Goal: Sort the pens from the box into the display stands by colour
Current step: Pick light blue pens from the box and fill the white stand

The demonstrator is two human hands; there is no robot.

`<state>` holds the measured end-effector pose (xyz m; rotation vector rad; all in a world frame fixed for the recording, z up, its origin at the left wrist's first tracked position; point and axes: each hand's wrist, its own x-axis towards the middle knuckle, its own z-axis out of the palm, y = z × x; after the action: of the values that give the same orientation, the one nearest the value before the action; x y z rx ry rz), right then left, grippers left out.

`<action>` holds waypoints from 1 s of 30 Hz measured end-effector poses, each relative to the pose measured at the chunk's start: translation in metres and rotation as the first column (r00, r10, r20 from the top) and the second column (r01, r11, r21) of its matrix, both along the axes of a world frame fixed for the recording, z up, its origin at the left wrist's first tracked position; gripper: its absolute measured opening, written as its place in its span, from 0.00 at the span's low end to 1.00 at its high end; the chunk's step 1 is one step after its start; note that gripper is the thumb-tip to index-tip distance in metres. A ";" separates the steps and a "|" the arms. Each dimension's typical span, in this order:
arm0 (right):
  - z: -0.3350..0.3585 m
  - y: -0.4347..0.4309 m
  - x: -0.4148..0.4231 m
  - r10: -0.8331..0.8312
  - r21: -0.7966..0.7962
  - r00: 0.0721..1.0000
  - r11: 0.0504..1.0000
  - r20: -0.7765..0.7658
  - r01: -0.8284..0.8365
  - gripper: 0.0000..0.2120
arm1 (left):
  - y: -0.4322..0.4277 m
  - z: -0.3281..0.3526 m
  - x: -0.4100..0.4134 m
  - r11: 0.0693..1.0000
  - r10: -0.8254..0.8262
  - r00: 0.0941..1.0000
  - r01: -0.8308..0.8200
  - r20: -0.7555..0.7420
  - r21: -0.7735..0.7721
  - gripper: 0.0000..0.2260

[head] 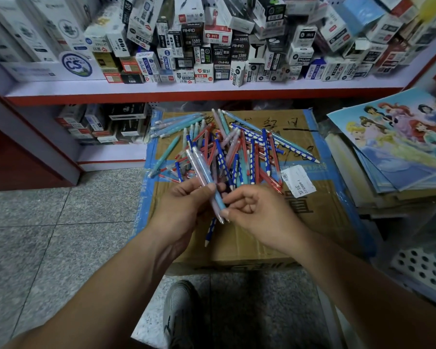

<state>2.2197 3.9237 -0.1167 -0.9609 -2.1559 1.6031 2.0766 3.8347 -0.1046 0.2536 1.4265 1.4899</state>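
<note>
Above the near edge of the cardboard box (332, 217), the left hand (186, 197) grips a few pastel pens (207, 176) (pink, light blue); the right hand (257, 210) pinches their lower ends

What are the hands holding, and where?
Two pastel pens: left hand grips their middles, right hand pinches their lower ends.

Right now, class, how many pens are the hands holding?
2: a pink pen and a light blue pen, gripped by the left hand, right hand pinching their lower ends. A spotted blue pencil beneath may be a third.
</note>
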 end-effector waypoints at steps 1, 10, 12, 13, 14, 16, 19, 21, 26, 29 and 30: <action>-0.001 0.002 0.001 0.011 0.035 0.999 0.999 0.045 -0.013 0.04 | -0.002 -0.001 -0.001 1.000 0.001 1.000 -0.001 -0.022 -0.024 0.10; -0.016 0.047 -0.013 -0.362 0.411 0.908 0.876 0.211 0.254 0.08 | -0.003 -0.004 -0.006 0.998 0.009 0.999 -0.011 -0.037 -0.062 0.08; -0.022 0.046 -0.021 -0.373 0.468 0.899 0.852 0.229 0.234 0.10 | -0.002 -0.006 -0.007 0.998 0.011 0.999 -0.013 -0.036 -0.062 0.08; -0.023 0.045 -0.024 -0.380 0.495 0.892 0.840 0.243 0.223 0.11 | -0.001 -0.007 -0.008 0.998 0.010 0.999 -0.012 -0.040 -0.064 0.08; -0.024 0.045 -0.026 -0.388 0.511 0.884 0.832 0.259 0.215 0.11 | -0.001 -0.008 -0.009 0.998 0.007 0.999 -0.010 -0.046 -0.066 0.08; -0.025 0.044 -0.029 -0.406 0.522 0.869 0.825 0.282 0.216 0.11 | -0.001 -0.009 -0.010 0.998 0.000 0.998 -0.004 -0.057 -0.068 0.08; -0.024 0.044 -0.031 -0.427 0.521 0.854 0.823 0.299 0.229 0.11 | -0.001 -0.011 -0.012 0.998 -0.007 0.998 0.003 -0.059 -0.067 0.08; -0.022 0.044 -0.031 -0.437 0.521 0.840 0.822 0.321 0.229 0.11 | -0.002 -0.012 -0.013 0.997 -0.008 0.998 0.004 -0.061 -0.071 0.08; -0.018 0.044 -0.026 -0.441 0.510 0.816 0.833 0.373 0.217 0.10 | -0.002 -0.012 -0.013 0.996 -0.020 0.998 0.015 -0.055 -0.090 0.07; -0.015 0.045 -0.021 -0.456 0.445 0.821 0.849 0.343 0.286 0.08 | 0.000 -0.010 -0.010 0.996 -0.019 1.000 0.016 -0.025 -0.089 0.08; -0.014 0.046 -0.019 -0.468 0.417 0.821 0.851 0.328 0.319 0.07 | 0.000 -0.010 -0.008 0.996 -0.020 1.000 0.018 -0.017 -0.090 0.08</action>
<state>2.2007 3.9699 -0.1304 -1.6187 -2.1818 0.8332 2.0682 3.8348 -0.1146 0.2250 1.4977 1.4071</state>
